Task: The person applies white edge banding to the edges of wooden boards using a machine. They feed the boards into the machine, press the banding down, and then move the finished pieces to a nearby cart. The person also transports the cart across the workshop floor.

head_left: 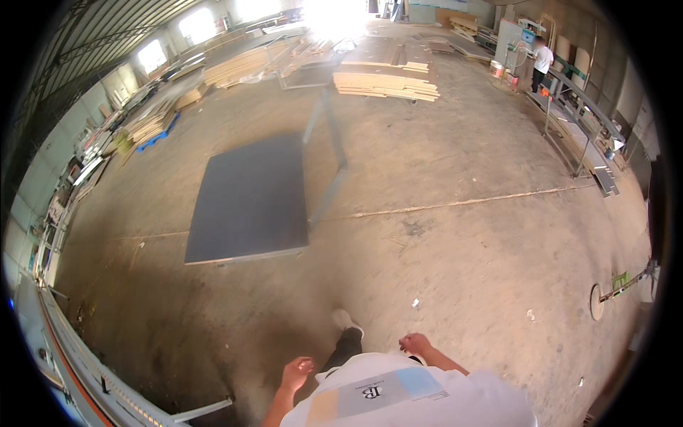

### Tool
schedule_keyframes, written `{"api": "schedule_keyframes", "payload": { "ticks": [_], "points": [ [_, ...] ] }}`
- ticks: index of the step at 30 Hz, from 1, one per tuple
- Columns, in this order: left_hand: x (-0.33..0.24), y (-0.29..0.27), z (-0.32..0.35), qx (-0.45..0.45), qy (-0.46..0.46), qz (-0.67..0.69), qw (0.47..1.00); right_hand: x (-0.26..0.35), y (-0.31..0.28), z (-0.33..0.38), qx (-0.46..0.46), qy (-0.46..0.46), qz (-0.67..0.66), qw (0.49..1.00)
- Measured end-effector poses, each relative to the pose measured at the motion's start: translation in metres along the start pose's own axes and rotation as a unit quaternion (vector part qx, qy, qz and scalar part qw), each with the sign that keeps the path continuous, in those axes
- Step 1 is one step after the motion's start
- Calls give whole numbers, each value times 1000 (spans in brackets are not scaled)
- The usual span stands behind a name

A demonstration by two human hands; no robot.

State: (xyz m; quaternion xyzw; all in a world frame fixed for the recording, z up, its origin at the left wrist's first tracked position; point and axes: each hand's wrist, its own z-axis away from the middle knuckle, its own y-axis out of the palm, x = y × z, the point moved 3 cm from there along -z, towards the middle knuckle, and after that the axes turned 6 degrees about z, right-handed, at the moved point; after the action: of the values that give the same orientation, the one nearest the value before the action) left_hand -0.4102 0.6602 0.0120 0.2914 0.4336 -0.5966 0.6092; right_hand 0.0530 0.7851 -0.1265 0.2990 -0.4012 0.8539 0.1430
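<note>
My left hand hangs low at my side with its fingers curled in, and nothing shows in it. On the other side, my right hand is loosely closed in front of my shirt, with no object visible in it. Neither hand touches anything. Ahead of me, left of the middle, is a large dark grey panel with a pale near edge. A grey metal frame stands along its right side. One of my shoes is stepping on the concrete floor.
Stacked wooden boards stand farther ahead, with more board piles on a blue pallet at left. A long machine runs along the lower left. At far right, a person stands by a metal rack. A round-based stand is at right.
</note>
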Motion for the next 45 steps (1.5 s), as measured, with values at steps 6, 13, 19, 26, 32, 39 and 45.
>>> {"api": "schedule_keyframes", "payload": {
  "ticks": [6,13,19,26,32,39,45],
  "points": [
    [-49,-31,-210,44,6,-258,965,10,-92,-17,-56,-21,122,991],
    [-203,37,-465,145,60,-304,940,-4,-225,-53,-169,313,-308,882],
    [-304,93,-624,64,278,-260,923,42,-279,-176,-247,341,-349,837],
    [-459,182,-699,-34,255,-278,926,20,-349,-299,-96,256,-76,959],
    [-495,210,-817,-196,219,-293,910,-44,-475,-465,-37,5,275,961],
    [-534,204,-847,-155,30,-294,943,-87,-679,-694,12,167,-209,964],
    [-540,188,-804,-153,-122,-287,938,118,-846,-861,-125,-10,245,961]
  ]
}}
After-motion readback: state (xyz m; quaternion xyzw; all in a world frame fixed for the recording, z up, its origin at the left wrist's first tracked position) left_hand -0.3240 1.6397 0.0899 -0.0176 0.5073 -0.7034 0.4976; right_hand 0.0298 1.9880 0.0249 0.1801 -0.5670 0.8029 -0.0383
